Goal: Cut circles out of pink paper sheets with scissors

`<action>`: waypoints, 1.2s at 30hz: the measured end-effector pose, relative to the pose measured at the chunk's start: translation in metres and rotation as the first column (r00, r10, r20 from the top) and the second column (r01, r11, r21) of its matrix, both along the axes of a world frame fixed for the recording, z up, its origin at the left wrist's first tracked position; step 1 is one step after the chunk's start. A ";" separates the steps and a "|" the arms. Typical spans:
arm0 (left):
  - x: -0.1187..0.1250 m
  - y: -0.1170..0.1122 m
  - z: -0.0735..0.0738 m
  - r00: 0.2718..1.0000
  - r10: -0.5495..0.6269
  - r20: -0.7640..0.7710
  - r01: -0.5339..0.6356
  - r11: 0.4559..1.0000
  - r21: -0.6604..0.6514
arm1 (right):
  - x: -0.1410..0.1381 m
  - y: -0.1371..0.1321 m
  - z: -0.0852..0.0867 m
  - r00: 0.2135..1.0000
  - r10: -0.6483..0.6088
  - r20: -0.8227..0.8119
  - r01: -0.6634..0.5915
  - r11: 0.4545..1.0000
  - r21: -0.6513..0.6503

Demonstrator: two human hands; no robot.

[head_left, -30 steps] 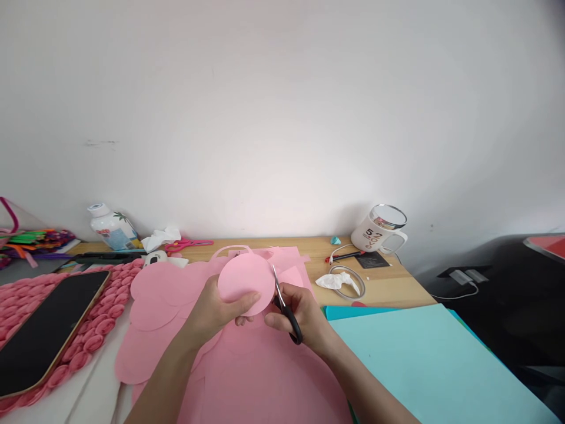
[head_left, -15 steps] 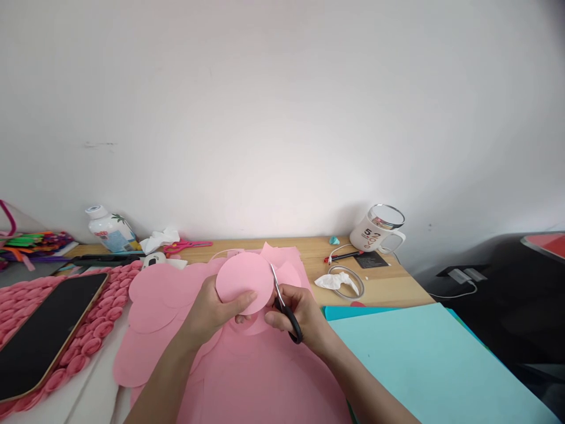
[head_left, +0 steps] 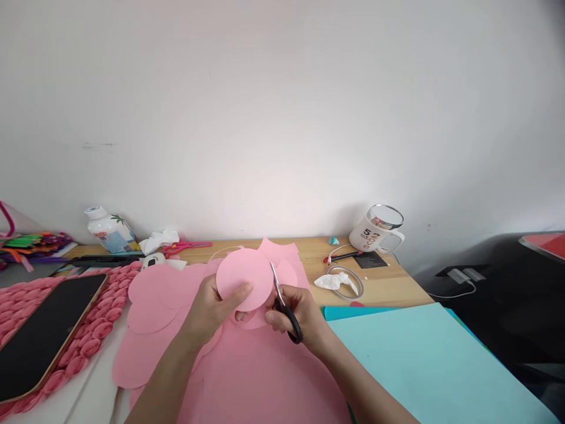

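Observation:
My left hand (head_left: 216, 305) pinches a round piece of pink paper (head_left: 244, 277), thumb on top and fingers beneath. In my right hand (head_left: 296, 312) is a pair of scissors (head_left: 282, 299) with black handles, the blades pointing up along the paper circle's right edge. Whether the blades are parted is hard to see. Behind the circle shows more pink paper (head_left: 279, 253) with curved, pointed edges. Several cut pink circles (head_left: 154, 285) lie overlapping to the left, and large pink sheets (head_left: 269, 377) lie under both hands.
To the right are light blue sheets (head_left: 424, 353), a crumpled tissue (head_left: 338, 282), a coiled cable (head_left: 359, 288) and a white mug (head_left: 375, 229). Leftward lie a phone (head_left: 48, 330) on a pink braided mat (head_left: 90, 347), pink scissors (head_left: 188, 246) and a white bottle (head_left: 110, 229). A wall stands behind.
The pink circle has shifted slightly upward, and the pointed paper behind it has turned and spread to the right. Both hands stay nearly in place with their holds unchanged.

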State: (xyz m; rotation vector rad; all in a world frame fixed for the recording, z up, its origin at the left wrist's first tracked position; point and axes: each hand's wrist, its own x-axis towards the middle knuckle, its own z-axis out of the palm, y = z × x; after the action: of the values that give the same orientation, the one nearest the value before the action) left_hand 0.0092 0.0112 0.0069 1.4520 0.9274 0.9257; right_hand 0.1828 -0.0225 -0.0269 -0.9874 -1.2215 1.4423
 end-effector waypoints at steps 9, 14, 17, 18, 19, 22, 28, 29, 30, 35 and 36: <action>0.001 -0.002 0.003 0.987 0.115 -0.113 -0.126 0.987 -0.102 | 0.003 0.001 -0.002 0.998 0.046 -0.035 -0.044 0.998 0.046; 0.000 -0.001 0.004 0.985 0.084 -0.148 -0.101 0.988 -0.115 | 0.005 0.001 -0.002 0.998 0.049 -0.047 -0.046 0.997 0.066; 0.000 -0.001 0.004 0.991 0.066 -0.118 -0.079 0.991 -0.111 | 0.005 0.001 -0.004 0.997 0.050 -0.054 -0.047 0.997 0.069; 0.000 -0.001 0.003 0.992 0.065 -0.105 -0.077 0.991 -0.108 | 0.005 0.001 -0.004 0.997 0.049 -0.054 -0.045 0.997 0.068; 0.000 0.000 0.003 0.993 0.067 -0.094 -0.077 0.992 -0.104 | 0.004 0.001 -0.004 0.997 0.049 -0.055 -0.045 0.997 0.065; -0.001 0.001 0.001 0.993 0.070 -0.091 -0.078 0.993 -0.087 | 0.004 0.001 -0.002 0.997 0.054 -0.060 -0.050 0.997 0.058; -0.002 0.000 0.001 0.994 0.070 -0.080 -0.076 0.995 -0.072 | 0.004 0.001 -0.003 0.997 0.057 -0.060 -0.054 0.997 0.058; -0.002 0.000 0.001 0.995 0.064 -0.075 -0.070 0.995 -0.070 | 0.004 0.001 -0.003 0.996 0.060 -0.062 -0.056 0.997 0.056; -0.002 0.000 0.002 0.996 0.058 -0.071 -0.063 0.996 -0.069 | 0.004 0.001 -0.003 0.996 0.060 -0.063 -0.057 0.997 0.052; -0.001 0.000 0.003 0.998 0.047 -0.050 -0.049 0.997 -0.058 | 0.003 0.001 -0.002 0.997 0.052 -0.061 -0.050 0.998 0.034; -0.001 0.000 0.004 0.998 0.047 -0.047 -0.050 0.997 -0.057 | 0.003 0.001 -0.002 0.997 0.049 -0.060 -0.048 0.998 0.030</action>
State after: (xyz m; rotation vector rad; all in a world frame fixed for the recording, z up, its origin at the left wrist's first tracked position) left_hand 0.0082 0.0115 0.0105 1.4114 1.0191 0.8970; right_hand 0.1859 -0.0217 -0.0285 -0.8942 -1.2257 1.4785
